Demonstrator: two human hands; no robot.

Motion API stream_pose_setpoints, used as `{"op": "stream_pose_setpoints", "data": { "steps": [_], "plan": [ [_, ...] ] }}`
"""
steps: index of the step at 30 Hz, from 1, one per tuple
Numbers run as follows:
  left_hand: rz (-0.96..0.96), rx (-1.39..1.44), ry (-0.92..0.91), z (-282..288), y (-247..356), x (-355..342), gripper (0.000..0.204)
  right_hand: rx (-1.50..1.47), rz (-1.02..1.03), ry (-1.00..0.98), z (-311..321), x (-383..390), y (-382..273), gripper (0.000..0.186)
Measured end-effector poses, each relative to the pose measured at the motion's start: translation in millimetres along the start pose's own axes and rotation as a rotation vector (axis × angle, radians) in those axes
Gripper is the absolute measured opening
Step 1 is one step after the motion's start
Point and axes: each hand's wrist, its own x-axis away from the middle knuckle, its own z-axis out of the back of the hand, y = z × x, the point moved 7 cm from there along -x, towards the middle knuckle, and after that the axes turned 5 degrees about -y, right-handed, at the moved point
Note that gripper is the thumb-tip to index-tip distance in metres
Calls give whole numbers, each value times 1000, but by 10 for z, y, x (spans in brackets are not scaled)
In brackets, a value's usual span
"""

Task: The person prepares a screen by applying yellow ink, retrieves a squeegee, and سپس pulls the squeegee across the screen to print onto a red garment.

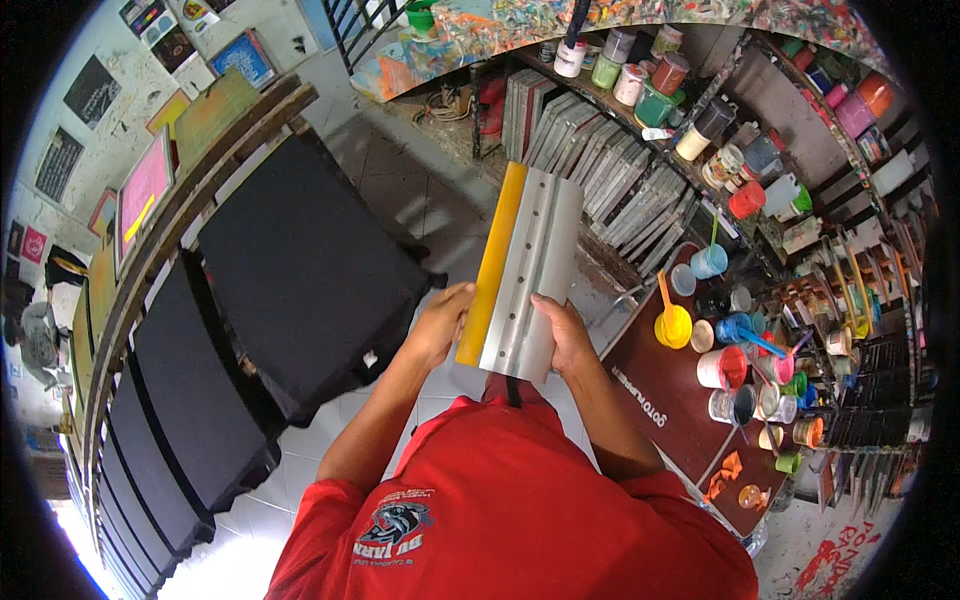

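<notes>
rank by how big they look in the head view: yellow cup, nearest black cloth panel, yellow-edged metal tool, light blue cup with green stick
1. Nearest black cloth panel
2. Yellow-edged metal tool
3. Yellow cup and light blue cup: too alike to rank

The squeegee (540,270) hid most of the fingers of the right hand (572,346) and its own far side. The lower edge cut off the red shirt (540,500), and the upper edge cropped the paint-splattered desk (500,28). At far left, a person (40,342) was too small for their hands to be made out; lettering on the dark posters (93,92) was illegible
</notes>
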Motion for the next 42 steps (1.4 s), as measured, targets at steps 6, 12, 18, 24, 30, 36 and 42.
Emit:
{"op": "stream_pose_setpoints", "data": {
  "steps": [6, 12, 18, 24, 30, 36, 42],
  "plan": [
    [-24, 169, -60, -303, 808, -1775, 16, -2, 34, 57, 303, -787, -701, 49],
    [-126, 353, -254, -696, 1626, -3054, 20, 137, 101, 112, 413, -1261, -1435, 43],
    [-168, 347, -185, -873, 2084, -3748, 15, 138, 201, 81, 363, -1683, -2038, 42],
    [-230, 181, 42, -439, 1957, -3567, 15, 165, 221, 100, 125, -2217, -2413, 46],
    [-434, 71, 280, 282, 1645, -3252, 12, 264, 209, 184, -203, -2937, -2578, 51],
    [-250, 81, 452, 913, 1755, -3130, 20, 293, 172, -25, -804, -3996, -2668, 61],
    [-324, 126, 655, 1885, 2403, -3338, 23, 325, 151, -74, -1716, -5206, -2489, 59]
  ]
}}
